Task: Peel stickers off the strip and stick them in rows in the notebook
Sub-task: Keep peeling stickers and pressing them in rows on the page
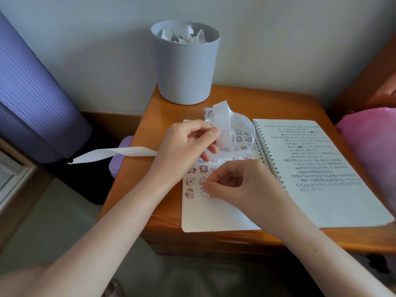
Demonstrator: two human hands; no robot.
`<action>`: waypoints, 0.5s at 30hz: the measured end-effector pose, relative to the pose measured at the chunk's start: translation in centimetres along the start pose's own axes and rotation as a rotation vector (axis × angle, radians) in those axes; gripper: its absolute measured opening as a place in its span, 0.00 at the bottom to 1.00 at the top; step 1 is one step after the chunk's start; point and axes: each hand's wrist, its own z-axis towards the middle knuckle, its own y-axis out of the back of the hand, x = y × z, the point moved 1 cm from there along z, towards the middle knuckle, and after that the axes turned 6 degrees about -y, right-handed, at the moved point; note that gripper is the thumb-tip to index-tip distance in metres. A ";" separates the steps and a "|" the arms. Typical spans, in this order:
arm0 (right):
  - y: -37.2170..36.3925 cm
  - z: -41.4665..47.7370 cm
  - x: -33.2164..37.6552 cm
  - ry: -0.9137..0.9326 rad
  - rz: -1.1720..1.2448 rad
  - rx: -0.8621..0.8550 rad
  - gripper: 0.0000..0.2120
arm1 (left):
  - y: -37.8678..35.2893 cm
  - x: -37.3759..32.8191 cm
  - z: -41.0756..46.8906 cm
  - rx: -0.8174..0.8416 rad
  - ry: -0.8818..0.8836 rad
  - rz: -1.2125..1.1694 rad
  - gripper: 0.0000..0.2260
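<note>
An open spiral notebook point(216, 217) lies on the wooden table. Its left page carries rows of small cartoon animal stickers point(191, 181); its right page is full of handwriting. My left hand point(186, 142) pinches the white sticker strip point(222, 125), which curls up over the top of the left page and trails off to the left past the table edge. My right hand point(237, 183) holds a single sticker point(203, 192) by its edge with thumb and forefinger, low against the left page beside the lowest sticker row.
A grey bin point(185, 67) with crumpled white paper stands at the table's back edge. A purple rolled mat point(36, 103) leans at the left, a small lilac box point(120, 157) sits beside the table, and pink fabric point(372, 151) lies at the right.
</note>
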 end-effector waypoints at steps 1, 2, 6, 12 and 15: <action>-0.1 0.0 0.0 0.000 -0.006 -0.005 0.03 | 0.0 0.0 0.0 0.002 -0.001 0.003 0.06; -0.1 0.0 0.0 0.000 -0.015 -0.009 0.03 | 0.0 0.0 0.0 0.003 -0.003 0.006 0.06; -0.2 -0.1 0.1 0.004 -0.051 -0.029 0.03 | 0.0 0.1 0.0 0.004 -0.004 0.000 0.07; -0.7 -0.2 -0.2 0.024 -0.122 -0.078 0.03 | 0.0 0.2 0.1 0.001 0.005 -0.004 0.06; -0.9 -0.3 -0.4 0.039 -0.174 -0.110 0.03 | 0.0 0.2 0.1 -0.001 0.007 -0.002 0.06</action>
